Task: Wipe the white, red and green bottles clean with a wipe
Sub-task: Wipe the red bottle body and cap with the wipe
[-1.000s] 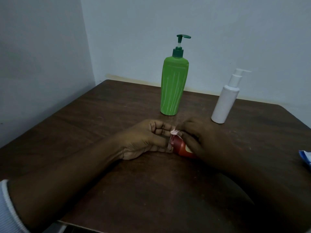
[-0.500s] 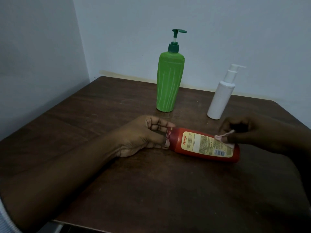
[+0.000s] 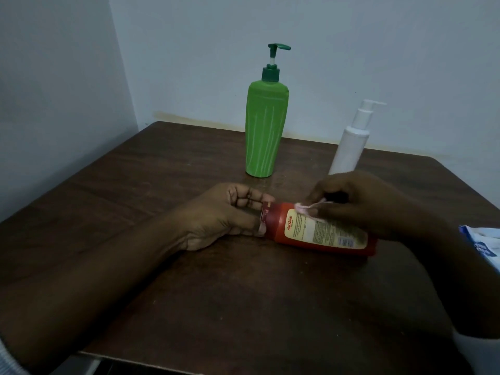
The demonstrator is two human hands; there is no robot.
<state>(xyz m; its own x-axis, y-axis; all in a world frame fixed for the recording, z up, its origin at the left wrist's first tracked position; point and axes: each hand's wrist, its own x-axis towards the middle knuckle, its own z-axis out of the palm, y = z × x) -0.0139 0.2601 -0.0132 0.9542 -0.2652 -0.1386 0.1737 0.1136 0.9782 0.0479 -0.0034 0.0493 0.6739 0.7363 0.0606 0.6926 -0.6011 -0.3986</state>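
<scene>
The red bottle (image 3: 324,234) lies on its side on the dark counter (image 3: 243,307), label up. The left hand (image 3: 224,215) closes its grip on the cap end, pinching it between thumb and fingers. If that hold slackens, the round body may roll under the rubbing. The right hand (image 3: 362,201) keeps its grip pinched on a small pink wipe (image 3: 303,208), pressed to the bottle's shoulder. So small a wad could slip free, or miss the underside resting on the counter. A blue-and-white packet (image 3: 484,242) sits at the right edge. Farther back, the green bottle (image 3: 266,131) and white bottle (image 3: 350,147) stand upright. A wide stroke could topple the white one, just behind the right hand.
</scene>
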